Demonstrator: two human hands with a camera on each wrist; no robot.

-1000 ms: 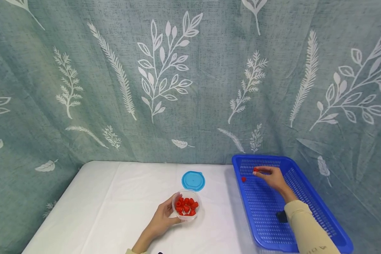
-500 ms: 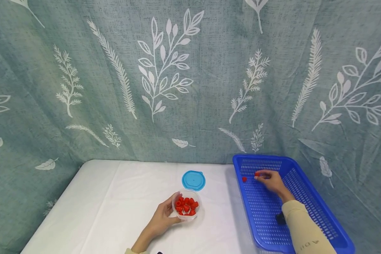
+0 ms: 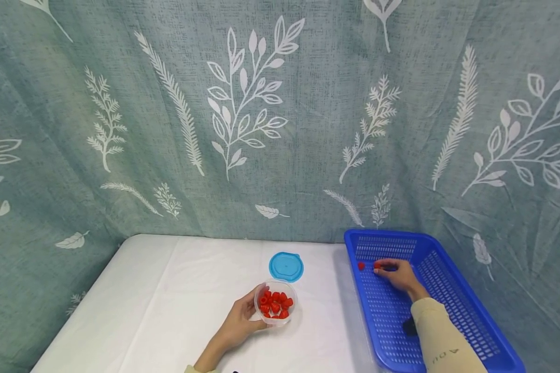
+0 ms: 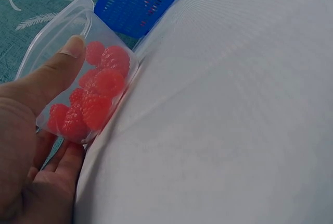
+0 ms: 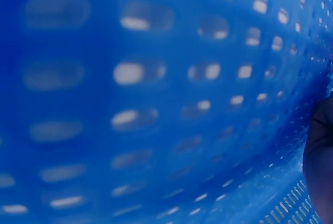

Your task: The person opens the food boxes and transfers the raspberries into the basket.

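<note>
My left hand (image 3: 242,317) grips the side of a clear plastic tub (image 3: 293,312) on the white table, thumb and fingers curled round it. Several red raspberries (image 4: 96,110) lie inside, seen through the tub wall in the left wrist view. Over the floor of a blue plastic basket (image 3: 382,342), my right hand (image 3: 400,275) pinches a raspberry (image 3: 377,264) at its fingertips. Another raspberry (image 3: 361,266) lies beside it, near the basket's left wall. In the right wrist view only an edge of the hand (image 5: 320,156) shows, with the held berry out of sight.
A blue lid (image 3: 287,267) lies flat on the white tablecloth (image 3: 191,290) just behind the tub. The basket has raised, slotted walls at the table's right. A green patterned curtain (image 3: 308,129) hangs behind the table.
My right hand has moved down and toward the near side within the basket, with the raspberry at its fingertips. The left hand and tub stay put.
</note>
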